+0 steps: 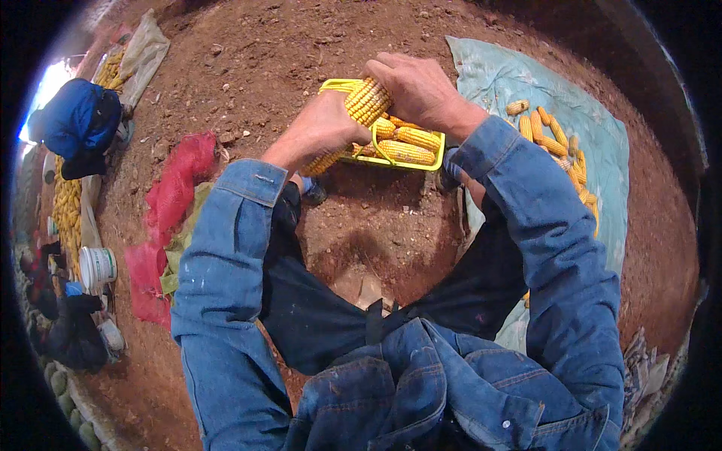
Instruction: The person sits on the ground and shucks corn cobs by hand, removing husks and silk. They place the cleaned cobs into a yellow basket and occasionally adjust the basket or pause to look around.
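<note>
Both hands are above a yellow plastic basket [440, 152] that holds several yellow corn cobs [407, 152] and stands on the bare soil between my feet. My left hand [321, 127] is closed around a corn cob [368, 102] that slants up to the right. Another cob [322, 163] shows below the same hand; whether it is gripped is hard to tell. My right hand [420, 90] has its fingers curled at the upper end of the slanted cob, touching it. The fingertips of both hands are partly hidden.
To the right, a pale green sheet [609, 163] bears loose corn cobs [555, 145]. Red netting [180, 180] lies on the soil to the left. Farther left are a white bucket [98, 268], a long corn pile [67, 214] and people in dark and blue clothes [82, 121].
</note>
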A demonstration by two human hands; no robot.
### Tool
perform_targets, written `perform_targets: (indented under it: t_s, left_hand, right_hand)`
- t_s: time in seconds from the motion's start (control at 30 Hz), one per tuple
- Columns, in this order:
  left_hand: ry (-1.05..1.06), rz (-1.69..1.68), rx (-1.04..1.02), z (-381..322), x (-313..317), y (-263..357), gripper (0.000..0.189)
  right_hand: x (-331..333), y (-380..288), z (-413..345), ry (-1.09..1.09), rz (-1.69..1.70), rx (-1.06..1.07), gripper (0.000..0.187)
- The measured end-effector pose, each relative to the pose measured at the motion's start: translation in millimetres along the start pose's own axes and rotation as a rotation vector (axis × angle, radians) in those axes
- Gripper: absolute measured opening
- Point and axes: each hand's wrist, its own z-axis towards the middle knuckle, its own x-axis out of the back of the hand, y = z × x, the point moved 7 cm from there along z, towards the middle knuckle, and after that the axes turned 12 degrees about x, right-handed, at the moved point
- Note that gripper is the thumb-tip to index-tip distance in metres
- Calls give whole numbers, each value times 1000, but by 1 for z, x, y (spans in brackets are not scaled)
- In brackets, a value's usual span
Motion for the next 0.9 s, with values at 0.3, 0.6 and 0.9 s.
perform_targets:
  t_s: [0.3,0.6,0.9]
  left_hand:
    - [552,554,-362,-14,17,25,19]
    - [590,590,-416,2,31,-10,23]
    - [441,963,-454,59,-10,-103,13]
  right_hand:
    - [-16,8,-12,-243,160,-164,28]
    - [-49,36,-42,-241,394,-222,26]
    - [-159,59,-189,-707,249,-568,35]
